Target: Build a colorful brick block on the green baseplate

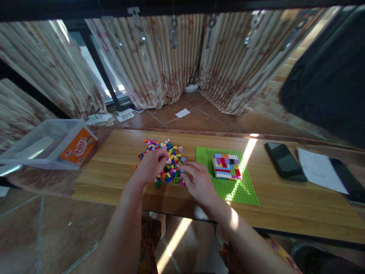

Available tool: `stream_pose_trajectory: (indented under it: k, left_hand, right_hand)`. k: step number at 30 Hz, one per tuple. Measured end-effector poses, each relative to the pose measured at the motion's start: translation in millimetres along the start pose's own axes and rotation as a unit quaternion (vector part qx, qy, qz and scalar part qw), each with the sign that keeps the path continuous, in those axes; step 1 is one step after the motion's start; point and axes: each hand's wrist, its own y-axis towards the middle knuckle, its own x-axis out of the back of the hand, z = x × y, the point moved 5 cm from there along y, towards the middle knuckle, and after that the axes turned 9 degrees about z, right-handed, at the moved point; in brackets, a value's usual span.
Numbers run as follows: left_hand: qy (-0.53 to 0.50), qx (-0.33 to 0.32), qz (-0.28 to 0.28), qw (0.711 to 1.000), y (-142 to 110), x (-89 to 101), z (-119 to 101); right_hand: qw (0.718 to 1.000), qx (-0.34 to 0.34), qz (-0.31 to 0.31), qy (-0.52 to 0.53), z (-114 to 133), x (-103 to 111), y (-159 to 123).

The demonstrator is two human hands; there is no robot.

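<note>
A pile of small, many-coloured toy bricks (171, 176) is spread over the wooden table. Over its left part is my left hand (151, 164), its fingers curled together; whatever they may hold is hidden. My right hand (199, 182) is at the pile's right edge, thumb and forefinger pinched on what looks like a small light blue brick (181, 170). To the right of that hand lies a green baseplate (239, 192). A low block built of mixed-colour bricks (225, 173) sits on the baseplate, with a strip of sunlight across its right side.
The wooden table (108, 167) runs across the view. A clear plastic bin (42, 160) with an orange label stands at the left. On the right lie a dark phone (285, 161), a white paper (322, 169) and another dark device (346, 179). Patterned curtains (171, 64) hang behind.
</note>
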Motion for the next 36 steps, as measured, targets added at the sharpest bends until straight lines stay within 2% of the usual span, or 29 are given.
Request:
stream_pose_trajectory:
  k: [6, 12, 15, 18, 21, 24, 29, 31, 33, 36]
  left_hand:
    - [-0.001, 0.027, -0.009, 1.0, -1.9, 4.0, 4.8]
    - [-0.003, 0.06, -0.054, 0.997, -12.5, 25.1, 18.1]
    - [-0.007, 0.069, -0.056, 0.996, -14.7, 29.2, 22.0]
    - [-0.006, 0.064, -0.047, 0.997, -12.5, 26.4, 19.2]
    - [-0.004, 0.052, -0.04, 0.998, -8.6, 22.2, 12.7]
    - [0.003, 0.037, -0.024, 0.999, -4.3, 16.7, 4.9]
    - [0.011, -0.004, -0.003, 1.0, 2.7, 1.9, -11.0]
    - [0.007, -0.015, 0.01, 1.0, 5.7, -6.7, -17.4]
    - [0.001, -0.021, 0.019, 1.0, 9.1, -15.8, -23.7]
    - [-0.001, -0.034, 0.027, 0.999, 15.1, -29.1, -34.4]
  right_hand:
    - [0.999, 0.039, 0.033, -0.011, 11.2, -2.1, -3.9]
    - [0.991, 0.063, 0.087, -0.075, 23.9, -14.5, -5.8]
    - [0.987, 0.081, 0.094, -0.098, 28.0, -18.9, -4.8]
    - [0.988, 0.09, 0.075, -0.097, 32.2, -16.0, -2.9]
    - [0.997, 0.057, 0.025, -0.047, 29.9, 0.0, -1.0]
    - [0.998, -0.005, -0.047, 0.033, 13.9, 28.8, -3.3]
    - [0.967, -0.154, -0.153, 0.135, -43.3, 82.1, -20.5]
    - [0.949, -0.19, -0.183, 0.171, -64.7, 97.9, -28.8]
    - [0.94, -0.213, -0.195, 0.183, -79.7, 107.6, -35.1]
    - [0.935, -0.223, -0.204, 0.184, -89.5, 113.0, -40.8]
